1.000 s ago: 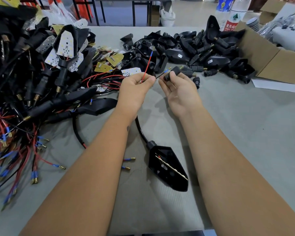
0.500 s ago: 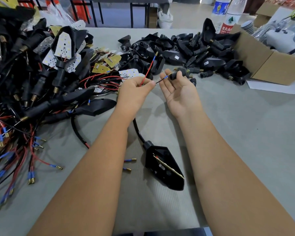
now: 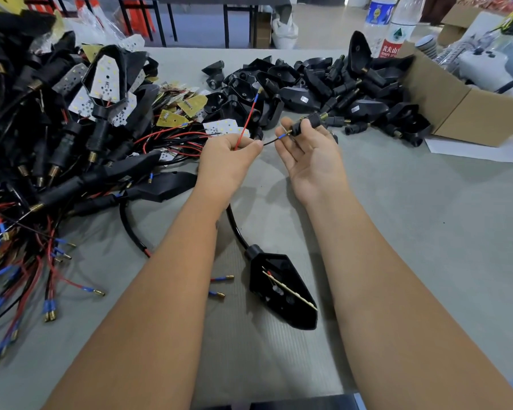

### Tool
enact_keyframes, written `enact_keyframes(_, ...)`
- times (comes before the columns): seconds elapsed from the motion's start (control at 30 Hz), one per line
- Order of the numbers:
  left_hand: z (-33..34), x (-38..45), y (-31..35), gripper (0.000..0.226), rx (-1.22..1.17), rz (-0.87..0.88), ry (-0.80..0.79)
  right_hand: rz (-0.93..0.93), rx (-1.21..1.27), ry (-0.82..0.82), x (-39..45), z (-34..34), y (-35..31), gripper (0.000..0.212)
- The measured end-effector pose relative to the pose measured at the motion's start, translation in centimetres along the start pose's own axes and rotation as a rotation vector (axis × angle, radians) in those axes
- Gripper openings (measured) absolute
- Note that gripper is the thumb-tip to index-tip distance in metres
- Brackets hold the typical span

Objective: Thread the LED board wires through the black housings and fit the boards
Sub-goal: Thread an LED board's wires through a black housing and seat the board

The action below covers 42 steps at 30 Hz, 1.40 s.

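at far left lies the heap of finished housings (image 3: 71, 149) with boards and wires. the left hand (image 3: 228, 161) pinches the red wire (image 3: 246, 125) and black wire (image 3: 271, 141). since a second ago the black wire's blue tip has met the end of the small black stem (image 3: 307, 124), which the right hand (image 3: 311, 155) holds in its fingertips, palm up. threading looks about to start. the fitted housing (image 3: 282, 288) rests near on the worktop (image 3: 427, 247).
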<state>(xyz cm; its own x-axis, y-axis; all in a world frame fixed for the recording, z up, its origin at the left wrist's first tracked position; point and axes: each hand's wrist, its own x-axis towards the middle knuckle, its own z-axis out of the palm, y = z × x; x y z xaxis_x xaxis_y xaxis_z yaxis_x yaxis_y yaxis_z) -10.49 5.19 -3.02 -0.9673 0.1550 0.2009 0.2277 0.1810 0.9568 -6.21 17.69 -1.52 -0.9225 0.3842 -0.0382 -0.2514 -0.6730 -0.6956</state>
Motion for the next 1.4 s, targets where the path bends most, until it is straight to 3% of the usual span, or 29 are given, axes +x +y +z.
enact_keyframes(0.27,0.0,0.0,-0.2,0.026,0.042,0.012,0.029,-0.032,-0.057,0.013,-0.2,0.1,0.0,0.003)
enact_keyframes(0.37,0.0,-0.1,0.0,0.023,0.026,0.016,0.027,-0.047,-0.126,0.009,-0.2,0.1,0.1,0.015)
enact_keyframes(0.43,-0.1,-0.2,0.1,0.02,0.002,0.035,-0.014,-0.04,-0.21,-0.02,-0.3,0.3,0.4,0.02)
enact_keyframes(0.53,-0.2,-0.4,0.4,0.019,-0.024,0.056,-0.063,-0.036,-0.403,-0.07,-0.4,0.6,0.9,0.009)
enact_keyframes(0.67,-0.3,-0.2,0.8,0.018,-0.127,-0.081,-0.046,-0.08,-0.626,-0.097,-0.6,0.7,1.1,0.007)
enact_keyframes(0.77,-0.3,-0.4,0.8,0.025,-0.136,-0.082,-0.109,-0.087,-0.72,-0.152,-1.0,0.9,1.1,0.015)
enact_keyframes(0.87,-0.3,-0.4,0.6,0.035,-0.115,-0.055,-0.102,-0.083,-0.665,-0.106,-1.1,1.3,1.1,0.021)
enact_keyframes(1.07,-0.2,-0.2,0.4,0.034,-0.041,-0.058,-0.06,-0.089,-0.463,0.019,-0.9,1.2,0.7,0.009)
enact_keyframes(1.3,-0.3,-0.1,0.4,0.035,-0.059,-0.074,-0.054,-0.124,-0.397,-0.03,-1.4,1.4,0.8,0.017)
enact_keyframes(1.4,-0.3,0.0,0.4,0.055,-0.102,-0.106,-0.044,-0.142,-0.445,-0.066,-1.6,1.5,0.8,0.018)
